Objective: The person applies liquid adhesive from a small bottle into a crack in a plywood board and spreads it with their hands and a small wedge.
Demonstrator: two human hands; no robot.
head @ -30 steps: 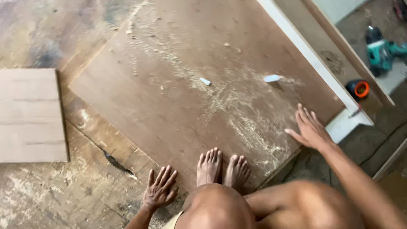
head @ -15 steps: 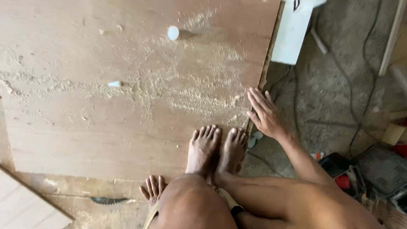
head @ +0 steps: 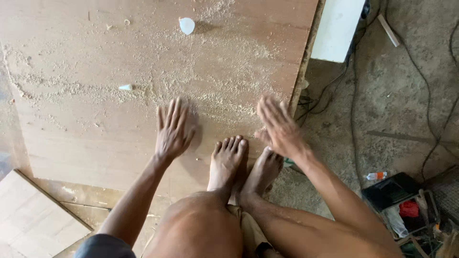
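Note:
A large brown plywood sheet lies flat on the floor, dusted with sawdust. My left hand rests flat on it with fingers spread, just left of my bare feet. My right hand hovers open near the sheet's right edge, slightly blurred, above my right foot. Neither hand holds anything. A small white cone-shaped piece lies on the sheet to the left, and a white rounded scrap sits further up.
A white board stands past the sheet's right edge. Black cables trail over the concrete floor. A dark case with red items and a small bottle sit at the right. A pale wooden panel lies bottom left.
My left hand has come forward from beside my feet onto the plywood. My right hand has moved from the sheet's right edge inward over it. The view has shifted slightly.

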